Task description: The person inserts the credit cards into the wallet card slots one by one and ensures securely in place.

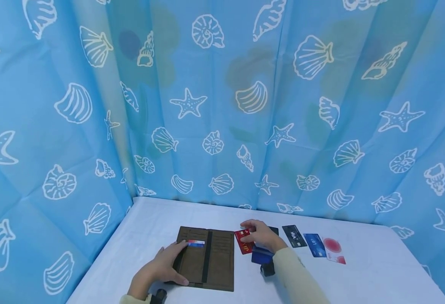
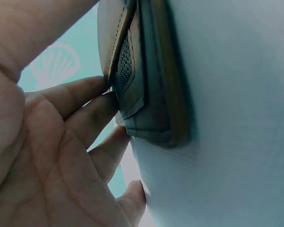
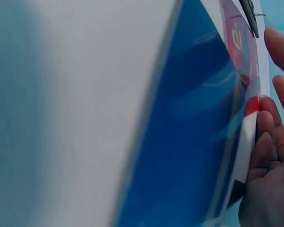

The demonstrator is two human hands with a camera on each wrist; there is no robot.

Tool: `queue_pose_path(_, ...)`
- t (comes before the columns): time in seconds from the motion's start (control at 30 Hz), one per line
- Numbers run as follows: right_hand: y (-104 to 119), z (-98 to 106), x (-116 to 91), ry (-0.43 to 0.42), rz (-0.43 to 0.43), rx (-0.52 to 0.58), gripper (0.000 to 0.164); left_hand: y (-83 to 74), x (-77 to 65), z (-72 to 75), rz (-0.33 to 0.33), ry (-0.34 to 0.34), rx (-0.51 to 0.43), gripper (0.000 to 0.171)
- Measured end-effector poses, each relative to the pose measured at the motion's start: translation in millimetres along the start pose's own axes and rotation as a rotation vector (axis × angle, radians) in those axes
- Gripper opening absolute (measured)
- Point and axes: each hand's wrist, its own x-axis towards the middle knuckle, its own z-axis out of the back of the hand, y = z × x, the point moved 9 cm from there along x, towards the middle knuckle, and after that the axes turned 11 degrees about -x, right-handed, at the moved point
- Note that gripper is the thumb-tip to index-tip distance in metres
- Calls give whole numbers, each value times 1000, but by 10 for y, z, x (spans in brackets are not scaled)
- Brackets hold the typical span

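Note:
A brown wallet [image 1: 222,272] lies unfolded on the table, with a dark strap down its middle. A red and blue card [image 1: 196,243] shows in one of its left slots. My left hand [image 1: 163,264] spreads along the wallet's left side, fingertips at the edge and thumb at the lower edge; the left wrist view shows straight fingers [image 2: 92,113] against it. Right of the wallet, my right hand [image 1: 260,235] is over a red VIP card [image 1: 244,245], fingertips on it and thumb apart from the fingers. A blue card [image 1: 261,256] lies partly under that wrist.
Behind my right hand a dark card [image 1: 274,230] peeks out. Farther right lie a black VIP card [image 1: 294,236], a blue VIP card [image 1: 315,245] and a white card with red circles [image 1: 334,249]. A blue shell-patterned curtain [image 1: 222,126] encloses the white table [image 1: 150,219].

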Motion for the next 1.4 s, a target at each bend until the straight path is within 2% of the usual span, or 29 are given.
queue_pose_path(0.37, -18, 17, 41, 16, 2, 47, 62, -24, 2, 24, 6, -5, -7, 106)
queue_pose_path(0.67, 23, 28, 61, 39, 6, -10, 56, -70, -27, 33, -6, -10, -11, 106)
queue_pose_path(0.93, 58, 12, 54, 66, 28, -21, 62, -35, -22, 52, -4, -4, 7, 106)
queue_pose_path(1.23, 94, -57, 45, 102, 64, -52, 53, 21, -56, 27, -22, -2, -14, 106)
queue_pose_path(1.4, 33, -28, 20, 80, 53, -92, 55, -10, -39, 4, -22, 9, -19, 106)
